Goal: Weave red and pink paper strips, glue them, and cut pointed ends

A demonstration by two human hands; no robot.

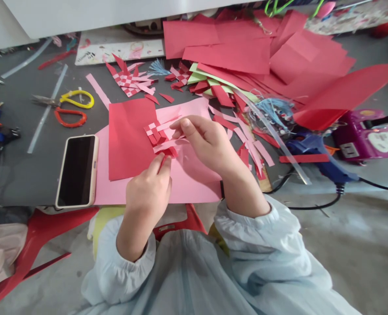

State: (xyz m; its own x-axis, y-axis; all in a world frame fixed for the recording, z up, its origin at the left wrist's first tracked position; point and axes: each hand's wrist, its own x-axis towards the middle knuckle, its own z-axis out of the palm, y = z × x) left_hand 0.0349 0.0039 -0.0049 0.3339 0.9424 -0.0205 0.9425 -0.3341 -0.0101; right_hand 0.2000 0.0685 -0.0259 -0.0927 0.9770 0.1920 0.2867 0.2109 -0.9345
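Note:
A small red-and-pink woven paper piece (155, 134) lies over the right edge of a red paper sheet (128, 144), its loose strips pointing right. My left hand (149, 186) is at its near side, fingertips pressed on a red strip end. My right hand (207, 140) is over the right side of the weave, thumb and forefinger pinched at the end of a pink strip (167, 125). Its other fingers are curled and partly hidden. Pink paper (115, 192) lies under the red sheet.
Scissors (62, 105) and a phone (77, 170) lie to the left. Finished-looking woven pieces (130, 82) are behind. Red sheets (226, 54) pile at the back right. A blue glue gun (321, 157) with a cord and a purple box (366, 135) are at the right, among paper scraps.

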